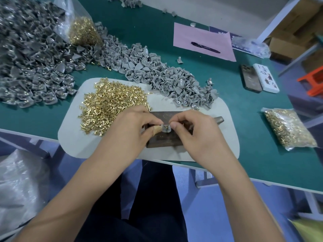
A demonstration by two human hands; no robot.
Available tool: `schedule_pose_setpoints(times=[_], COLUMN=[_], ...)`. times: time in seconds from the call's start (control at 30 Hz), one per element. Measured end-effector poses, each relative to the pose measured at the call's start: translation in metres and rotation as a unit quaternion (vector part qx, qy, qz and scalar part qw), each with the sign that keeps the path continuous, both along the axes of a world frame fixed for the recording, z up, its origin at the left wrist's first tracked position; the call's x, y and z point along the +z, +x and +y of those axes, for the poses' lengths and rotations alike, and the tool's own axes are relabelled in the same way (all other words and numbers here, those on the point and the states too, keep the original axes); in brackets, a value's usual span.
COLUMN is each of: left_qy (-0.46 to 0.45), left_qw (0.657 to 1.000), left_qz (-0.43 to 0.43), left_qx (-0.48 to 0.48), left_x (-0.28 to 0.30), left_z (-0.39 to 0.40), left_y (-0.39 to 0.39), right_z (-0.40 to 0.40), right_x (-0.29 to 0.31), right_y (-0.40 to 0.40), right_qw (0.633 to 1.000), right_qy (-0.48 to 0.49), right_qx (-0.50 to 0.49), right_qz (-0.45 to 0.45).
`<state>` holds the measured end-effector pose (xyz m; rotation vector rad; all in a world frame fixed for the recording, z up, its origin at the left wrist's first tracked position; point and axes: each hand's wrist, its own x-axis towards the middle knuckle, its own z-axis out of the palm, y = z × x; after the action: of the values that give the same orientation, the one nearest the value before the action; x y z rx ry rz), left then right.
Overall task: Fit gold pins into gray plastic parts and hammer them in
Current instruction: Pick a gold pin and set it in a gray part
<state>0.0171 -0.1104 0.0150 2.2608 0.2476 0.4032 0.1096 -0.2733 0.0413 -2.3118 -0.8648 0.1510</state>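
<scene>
Left hand (132, 126) and right hand (190, 127) pinch one gray part (166, 131) with gold pin (167, 126) over dark block (164, 130), on pad (218, 137) overhanging table (262, 159) near edge. Loose pin heap (113, 107) left; two phones (258, 78) right.

Small assembly workshop, piecework kind. Long green-covered worktop (201, 70) heaped with hundreds of small gray moulded plastic parts (157, 74), loose pile of little gold metal pins (113, 105) on a pale gray mat (218, 137), more pins bagged in clear plastic (289, 127), brown cardboard boxes (295, 34) stacked behind.
</scene>
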Motion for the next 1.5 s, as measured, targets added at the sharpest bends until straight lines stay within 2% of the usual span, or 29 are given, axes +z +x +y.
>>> schedule_pose_setpoints(times=[0.33, 0.53, 0.63, 0.77, 1.0, 1.07, 1.13, 1.2, 1.27, 1.37, 1.43, 1.5], left_qy=[-0.008, 0.004, 0.011, 0.004, 0.014, 0.019, 0.015, 0.020, 0.046, 0.051, 0.040, 0.041], left_qw=[1.000, 0.999, 0.999, 0.999, 0.999, 0.999, 0.999, 0.999, 0.999, 0.999, 0.999, 0.999], left_qz=[-0.021, -0.036, -0.038, -0.048, -0.041, -0.034, -0.031, -0.027, -0.018, -0.015, -0.014, -0.011], left_qx=[0.000, -0.010, -0.018, -0.007, -0.008, -0.007, -0.001, 0.000, 0.003, 0.003, -0.002, -0.001], left_x=[-0.005, -0.005, -0.006, -0.007, -0.004, -0.005, -0.008, -0.010, -0.009, -0.009, -0.008, -0.008], left_z=[0.002, 0.002, 0.004, 0.003, 0.002, 0.001, 0.002, 0.002, -0.002, -0.009, -0.011, -0.011], left_y=[0.001, 0.002, 0.004, 0.003, 0.003, 0.004, 0.004, 0.004, 0.004, 0.007, 0.008, 0.008], right_z=[0.004, 0.019, 0.024, 0.014, 0.005, -0.007, -0.030, -0.056, -0.077, -0.087, -0.085, -0.085], right_x=[0.004, 0.011, 0.014, 0.014, -0.009, -0.016, -0.027, -0.041, -0.051, -0.051, -0.044, -0.036], right_y=[-0.006, -0.015, -0.012, -0.010, -0.005, -0.004, -0.003, -0.003, -0.003, 0.000, 0.001, 0.001], right_qw=[1.000, 0.982, 0.973, 0.994, 0.997, 0.995, 0.983, 0.962, 0.936, 0.943, 0.935, 0.937], right_qy=[-0.006, -0.140, -0.180, -0.063, 0.005, 0.066, 0.096, -0.003, -0.133, -0.168, -0.196, -0.175], right_qx=[-0.008, 0.046, 0.068, 0.048, 0.027, -0.017, -0.120, -0.250, -0.313, -0.280, -0.285, -0.287], right_qz=[0.029, -0.118, -0.127, -0.078, -0.073, -0.078, -0.103, -0.114, -0.089, -0.064, -0.083, -0.092])
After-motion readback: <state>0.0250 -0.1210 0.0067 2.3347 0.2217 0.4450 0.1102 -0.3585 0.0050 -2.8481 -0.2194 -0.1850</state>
